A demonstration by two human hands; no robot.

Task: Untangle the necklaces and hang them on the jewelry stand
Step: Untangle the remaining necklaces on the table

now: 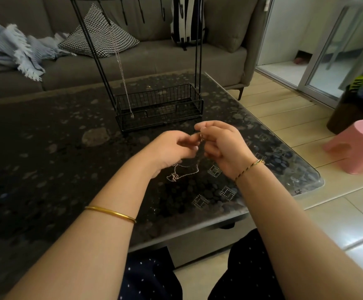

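My left hand [172, 148] and right hand [221, 146], held just above the glass table [46, 137]: fingertips drawn together, both pinching a fine necklace [185, 173] at what may be its clasp (too small to tell). The slack chain trails down to the glass, and its pendant [174, 176] lies below my left wrist. The jewelry stand [159, 105] is just beyond my hands, with one hung chain [120, 61] on its left side. Risks, as I judge them: pulling my hands apart could tighten a knot, and a loose pinch could drop the chain in a heap. Open table lies to my left; the table's right edge and a pink stool [358, 146] bound the other side. A lift toward the hooks [141, 9] must clear the basket rim
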